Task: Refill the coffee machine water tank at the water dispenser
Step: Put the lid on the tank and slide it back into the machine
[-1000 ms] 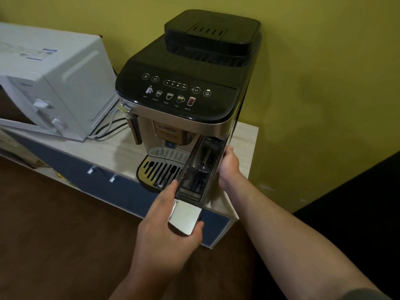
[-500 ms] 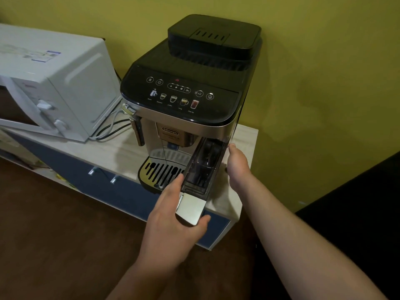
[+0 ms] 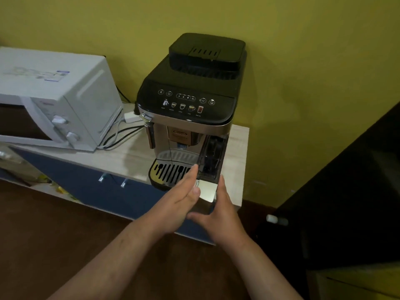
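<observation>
The black and silver coffee machine [image 3: 190, 100] stands on a wooden cabinet top [image 3: 127, 156]. Its clear water tank [image 3: 211, 161] sticks partly out of the front right side, ending in a silver front plate [image 3: 206, 189]. My left hand [image 3: 181, 198] lies with straight fingers against the tank's left side, thumb touching the silver plate. On the tank's right side, my right hand [image 3: 220, 213] has its fingers straight along the front corner and its thumb stretched left below the plate. No water dispenser is in view.
A white microwave [image 3: 54, 100] sits left of the machine, with cables [image 3: 121, 135] between them. The cabinet has blue doors [image 3: 91, 180] with small handles. A yellow wall is close behind. Dark furniture [image 3: 346, 191] fills the right side.
My right hand has come back from the machine's right side to the tank's front corner. My left hand has let go of the silver plate and now lies flat along the tank. The view has pulled back.
</observation>
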Available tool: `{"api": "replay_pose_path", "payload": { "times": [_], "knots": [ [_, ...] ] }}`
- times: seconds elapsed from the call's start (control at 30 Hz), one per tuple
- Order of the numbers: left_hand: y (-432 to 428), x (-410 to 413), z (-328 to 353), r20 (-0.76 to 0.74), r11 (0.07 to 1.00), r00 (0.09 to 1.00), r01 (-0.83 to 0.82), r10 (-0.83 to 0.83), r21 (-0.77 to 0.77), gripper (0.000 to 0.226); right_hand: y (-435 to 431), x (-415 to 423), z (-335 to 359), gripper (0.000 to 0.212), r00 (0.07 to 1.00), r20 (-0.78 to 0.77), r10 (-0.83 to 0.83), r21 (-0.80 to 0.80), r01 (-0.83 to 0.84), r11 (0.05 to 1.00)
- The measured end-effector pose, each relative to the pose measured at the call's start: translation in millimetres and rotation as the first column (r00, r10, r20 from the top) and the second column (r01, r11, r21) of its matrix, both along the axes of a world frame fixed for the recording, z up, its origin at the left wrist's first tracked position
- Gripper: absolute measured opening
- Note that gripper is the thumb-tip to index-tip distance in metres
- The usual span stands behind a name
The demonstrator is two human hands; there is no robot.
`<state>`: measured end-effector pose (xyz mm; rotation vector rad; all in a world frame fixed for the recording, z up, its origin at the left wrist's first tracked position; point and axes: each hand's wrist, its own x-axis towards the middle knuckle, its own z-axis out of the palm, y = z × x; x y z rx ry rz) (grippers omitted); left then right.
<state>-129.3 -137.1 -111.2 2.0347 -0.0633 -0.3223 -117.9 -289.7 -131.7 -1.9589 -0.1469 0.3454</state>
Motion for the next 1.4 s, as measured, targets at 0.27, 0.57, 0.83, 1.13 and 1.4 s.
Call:
{"api": "replay_pose_path", "payload": {
  "times": [0.27, 0.57, 0.83, 1.13, 1.4],
  "knots": [
    [74.5, 88.7, 54.6, 0.515, 0.795, 0.708, -0.601, 0.483, 0.079, 0.077, 10.0, 6.8, -3.8, 0.078, 0.985, -0.002, -0.172, 0.052, 0.172, 0.984],
    [96.6, 129.0, 53.2, 0.414, 0.889, 0.810, -0.458, 0.415, 0.006, 0.073, 13.1, 28.0, -4.6, 0.075, 0.981, 0.027, -0.193, 0.048, 0.192, 0.980],
    [101.5, 133.7, 44.8, 0.436, 0.888, 0.798, -0.459, 0.416, -0.008, 0.071, 13.8, 37.9, -11.7, 0.081, 0.980, 0.040, -0.197, 0.036, 0.196, 0.980],
    [103.7, 133.8, 43.4, 0.436, 0.890, 0.794, -0.454, 0.424, -0.039, 0.072, 11.1, 65.4, -9.3, 0.072, 0.978, 0.062, -0.201, 0.040, 0.199, 0.979],
    [103.0, 134.8, 41.4, 0.429, 0.887, 0.794, -0.459, 0.431, -0.042, 0.072, 9.0, 95.8, -13.7, 0.075, 0.974, 0.082, -0.213, 0.010, 0.213, 0.977]
  ]
}}
